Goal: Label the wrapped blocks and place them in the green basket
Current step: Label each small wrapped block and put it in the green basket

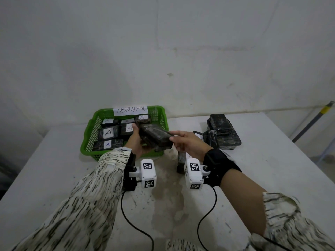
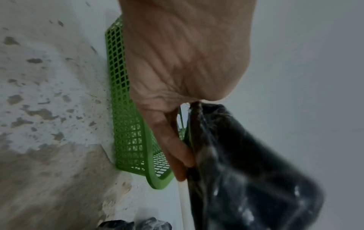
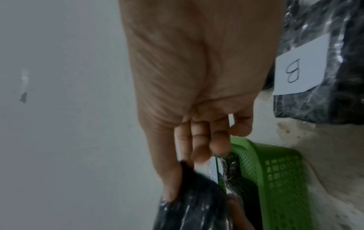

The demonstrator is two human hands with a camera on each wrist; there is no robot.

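Observation:
I hold a dark plastic-wrapped block (image 1: 155, 137) in the air over the right front corner of the green basket (image 1: 87, 140). My left hand (image 1: 136, 137) grips its left end from below, the thumb lying along the wrap (image 2: 246, 179). My right hand (image 1: 174, 139) pinches the block's right end (image 3: 193, 202) between thumb and fingers. No label shows on the sides of the held block that I can see. Inside the basket lie several wrapped blocks with white "A" labels (image 1: 108, 132). A paper sign reading "ABNORMAL" (image 1: 130, 111) hangs on the basket's far wall.
A pile of wrapped blocks (image 1: 222, 134) sits on the white table (image 1: 272, 169) to the right of my hands. One block near my right hand carries a "B" label (image 3: 303, 68). Another block (image 1: 181, 163) lies under my right wrist. A wall rises behind the table.

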